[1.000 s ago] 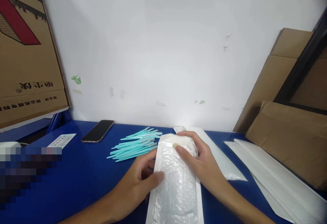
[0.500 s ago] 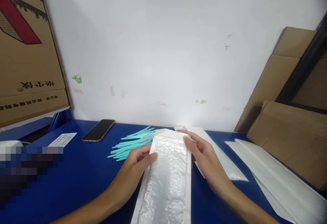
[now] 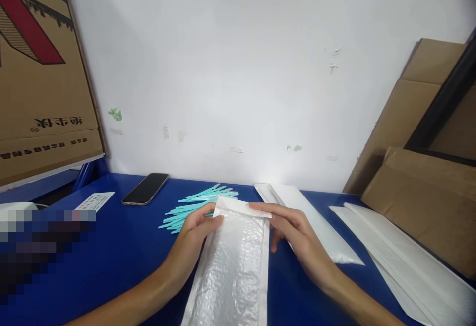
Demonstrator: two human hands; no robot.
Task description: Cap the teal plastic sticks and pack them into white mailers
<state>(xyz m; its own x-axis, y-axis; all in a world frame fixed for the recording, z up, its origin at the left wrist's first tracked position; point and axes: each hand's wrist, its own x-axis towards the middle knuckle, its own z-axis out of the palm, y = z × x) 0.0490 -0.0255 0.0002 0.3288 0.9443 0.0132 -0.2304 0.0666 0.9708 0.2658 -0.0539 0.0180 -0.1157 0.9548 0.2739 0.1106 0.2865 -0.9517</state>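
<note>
A white bubble mailer (image 3: 234, 266) lies lengthwise in front of me, its flap end pointing away and the flap bent over toward me. My left hand (image 3: 199, 229) pinches the upper left edge, thumb on top. My right hand (image 3: 293, 227) is at the upper right corner, with its index finger across the flap and its thumb by the edge; its other fingers hang beside the mailer. Behind my left hand lies a pile of turquoise strips (image 3: 186, 212). Another white mailer (image 3: 316, 222) rests on the table behind my right hand.
A phone (image 3: 146, 188) and a printed card (image 3: 95, 202) lie on the blue table (image 3: 122, 256) at left. More white mailers (image 3: 401, 256) lie at right. Cardboard stands at both sides, before a white wall (image 3: 238, 68).
The mailer's flap has folded down toward me under my right index finger. The mailer's top end has shifted slightly left and down, and more turquoise strips show behind it.
</note>
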